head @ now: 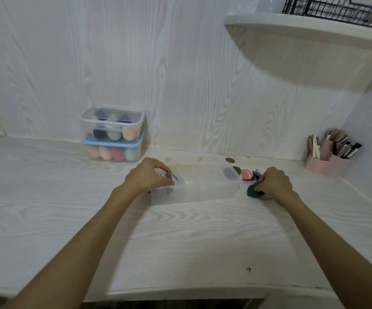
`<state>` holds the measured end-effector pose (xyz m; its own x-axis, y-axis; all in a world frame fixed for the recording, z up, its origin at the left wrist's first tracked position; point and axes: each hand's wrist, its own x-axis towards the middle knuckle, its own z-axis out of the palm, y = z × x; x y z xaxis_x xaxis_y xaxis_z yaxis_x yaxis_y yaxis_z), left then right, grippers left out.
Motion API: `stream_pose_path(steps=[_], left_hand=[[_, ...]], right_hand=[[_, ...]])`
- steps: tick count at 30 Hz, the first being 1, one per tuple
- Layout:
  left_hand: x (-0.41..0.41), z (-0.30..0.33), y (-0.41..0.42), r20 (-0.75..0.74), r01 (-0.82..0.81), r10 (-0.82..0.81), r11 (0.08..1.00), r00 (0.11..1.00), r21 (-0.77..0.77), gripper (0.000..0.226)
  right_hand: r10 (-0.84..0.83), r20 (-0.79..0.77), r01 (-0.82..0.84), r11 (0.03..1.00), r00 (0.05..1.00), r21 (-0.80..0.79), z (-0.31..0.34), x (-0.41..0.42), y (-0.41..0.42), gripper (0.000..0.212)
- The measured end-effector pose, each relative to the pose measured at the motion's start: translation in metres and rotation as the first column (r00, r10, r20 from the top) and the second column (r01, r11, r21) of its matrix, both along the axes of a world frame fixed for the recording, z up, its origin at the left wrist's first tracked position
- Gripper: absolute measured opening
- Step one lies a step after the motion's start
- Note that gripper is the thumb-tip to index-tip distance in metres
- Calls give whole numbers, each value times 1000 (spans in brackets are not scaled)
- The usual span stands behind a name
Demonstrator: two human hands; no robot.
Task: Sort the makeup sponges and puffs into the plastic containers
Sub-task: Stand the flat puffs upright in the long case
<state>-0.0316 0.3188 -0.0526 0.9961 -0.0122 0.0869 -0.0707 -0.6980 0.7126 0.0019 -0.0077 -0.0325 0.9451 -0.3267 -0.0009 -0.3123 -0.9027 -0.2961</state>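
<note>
No readable text, labels, brands or numbers anywhere. Stacked sponge containers (111,134) by the wall: no visible print. Items in the pink holder (327,160) may carry markings, but they're too small and blurred to read.

Two hands in view: left hand (147,175), right hand (274,182).
Three plastic containers on counter (180,237): two lidded ones stacked at the wall, upper clear-lidded container (111,123), lower blue-lidded container (113,150); one open container (202,186) between the hands.
Egg-shaped sponges: about six visible in upper, four in lower; exact counts uncertain through the plastic.
Loose puffs right of open container: one dark green puff (252,191), one pink puff (246,173); others indistinct.
One pink brush holder (327,162).
One wire basket (336,6) on one shelf (303,30).
</note>
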Motion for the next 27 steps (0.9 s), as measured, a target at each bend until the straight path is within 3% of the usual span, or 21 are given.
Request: stream_pose_path(steps=[4, 7, 9, 11, 16, 23, 27], left_hand=[[0, -1, 0, -7, 2, -2, 999, 1000, 37, 29], [0, -1, 0, -7, -8, 8, 1000, 1000, 11, 31], [0, -1, 0, -3, -6, 6, 1000, 1000, 13, 30], [1, -2, 1, -1, -8, 8, 1000, 1000, 29, 27], [1, -3, 1, -1, -18, 18, 999, 1000, 38, 26], [-1, -1, 0, -10, -27, 28, 998, 1000, 60, 33], [-6, 4, -2, -25, -14, 15, 999, 1000, 33, 39]], right_hand=[[25, -7, -25, 999, 1000, 47, 21, -7, 1, 25], [113, 173, -132, 986, 978, 104, 55, -18, 22, 25], [243, 268, -316, 906, 932, 280, 76, -33, 60, 33], [368, 261, -446, 806, 892, 388, 83, -48, 104, 29], [469, 229, -502, 857, 853, 117, 62, -43, 162, 17], [504, 162, -497, 863, 848, -86, 44, -34, 192, 8], [515, 120, -504, 856, 849, -111, 38, -27, 200, 37]])
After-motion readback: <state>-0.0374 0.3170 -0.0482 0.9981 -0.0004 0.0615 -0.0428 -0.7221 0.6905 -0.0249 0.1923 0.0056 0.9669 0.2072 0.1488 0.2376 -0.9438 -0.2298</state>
